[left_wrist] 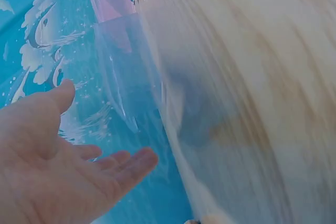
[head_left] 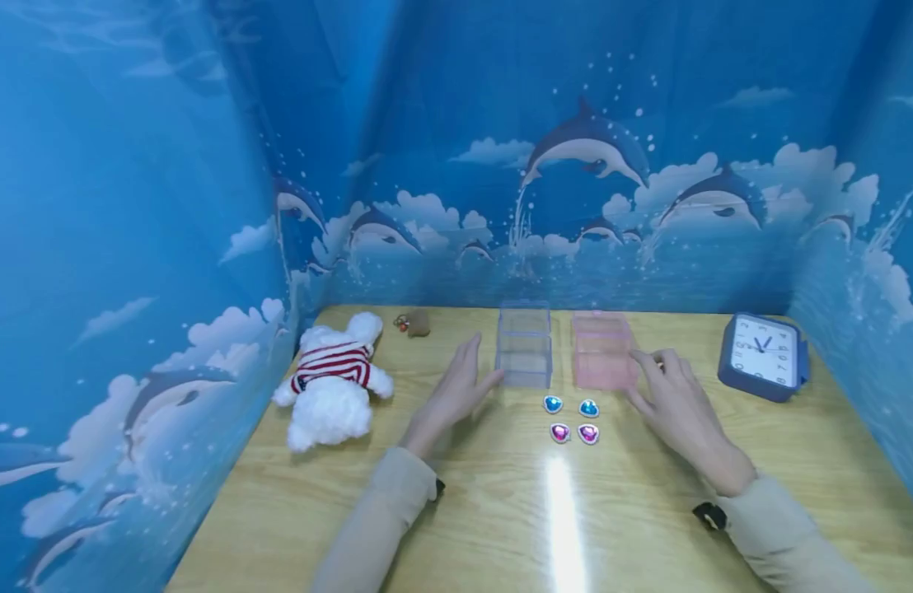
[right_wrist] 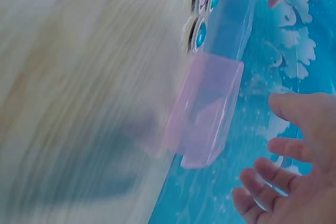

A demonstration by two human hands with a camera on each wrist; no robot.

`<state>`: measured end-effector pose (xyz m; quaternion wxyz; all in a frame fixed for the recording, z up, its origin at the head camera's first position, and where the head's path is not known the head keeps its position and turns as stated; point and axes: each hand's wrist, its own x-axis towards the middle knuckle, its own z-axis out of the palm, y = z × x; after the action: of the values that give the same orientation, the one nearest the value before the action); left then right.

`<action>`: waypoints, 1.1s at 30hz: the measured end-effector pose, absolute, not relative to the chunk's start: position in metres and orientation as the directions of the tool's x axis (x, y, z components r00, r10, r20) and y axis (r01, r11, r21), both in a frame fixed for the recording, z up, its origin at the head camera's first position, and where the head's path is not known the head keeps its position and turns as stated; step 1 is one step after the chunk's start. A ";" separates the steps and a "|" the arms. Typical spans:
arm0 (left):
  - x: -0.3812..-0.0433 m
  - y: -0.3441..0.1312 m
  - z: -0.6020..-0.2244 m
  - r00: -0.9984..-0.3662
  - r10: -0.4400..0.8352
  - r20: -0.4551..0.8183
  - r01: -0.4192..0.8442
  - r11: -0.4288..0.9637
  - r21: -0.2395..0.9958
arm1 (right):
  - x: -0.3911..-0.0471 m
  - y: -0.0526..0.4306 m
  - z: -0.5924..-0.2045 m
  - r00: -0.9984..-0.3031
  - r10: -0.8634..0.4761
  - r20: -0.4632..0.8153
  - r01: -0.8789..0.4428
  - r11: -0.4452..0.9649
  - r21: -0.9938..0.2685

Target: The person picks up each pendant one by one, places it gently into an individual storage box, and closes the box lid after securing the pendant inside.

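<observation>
Two clear plastic boxes with compartments stand side by side on the table: a blue box (head_left: 524, 346) and a pink box (head_left: 603, 352). My left hand (head_left: 456, 387) is at the left side of the blue box, fingers extended and thumb toward its edge. At the pink box's right side is my right hand (head_left: 673, 403), its fingers spread and bent a little, holding nothing. Just in front of the boxes lie two blue gems (head_left: 552, 404) and two pink gems (head_left: 559, 432), each with a pale sparkling rim. In the right wrist view the pink box (right_wrist: 207, 108) is beyond the fingers.
A white plush toy (head_left: 330, 383) in a red-striped shirt lies at the left. Behind it is a small brown item (head_left: 418, 323) with red beads. A blue square clock (head_left: 763, 357) stands at the right. Dolphin-print curtains (head_left: 456, 148) enclose the wooden table (head_left: 493, 511).
</observation>
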<state>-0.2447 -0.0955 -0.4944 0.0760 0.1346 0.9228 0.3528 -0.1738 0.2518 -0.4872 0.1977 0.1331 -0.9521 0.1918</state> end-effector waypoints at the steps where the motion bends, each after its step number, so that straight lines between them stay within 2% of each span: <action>1: -0.246 -0.094 -0.495 -0.953 0.299 -0.041 0.189 0.698 0.691 | -0.175 0.248 -0.488 -0.880 -0.190 0.435 -0.344 0.887 -0.309; 11: -0.260 -0.073 -0.500 -0.961 0.276 -0.033 0.145 0.597 0.789 | -0.188 0.211 -0.495 -0.786 -0.327 0.525 -0.520 0.809 -0.274; 20: -0.267 -0.058 -0.502 -0.965 0.263 -0.008 0.139 0.538 0.832 | -0.191 0.184 -0.493 -0.726 -0.474 0.498 -0.622 0.762 -0.180; 25: -0.269 -0.055 -0.503 -0.967 0.255 -0.019 0.123 0.530 0.839 | -0.194 0.173 -0.495 -0.700 -0.564 0.437 -0.665 0.739 -0.112; 33: -0.269 -0.051 -0.500 -0.968 0.237 -0.078 0.079 0.587 0.806 | -0.200 0.162 -0.501 -0.722 -0.631 0.285 -0.658 0.753 0.002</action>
<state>-0.2694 -0.0511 -0.4996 0.0887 0.0890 0.8863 0.4457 -0.1996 0.1621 -0.5008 0.1350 0.3479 -0.9265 0.0496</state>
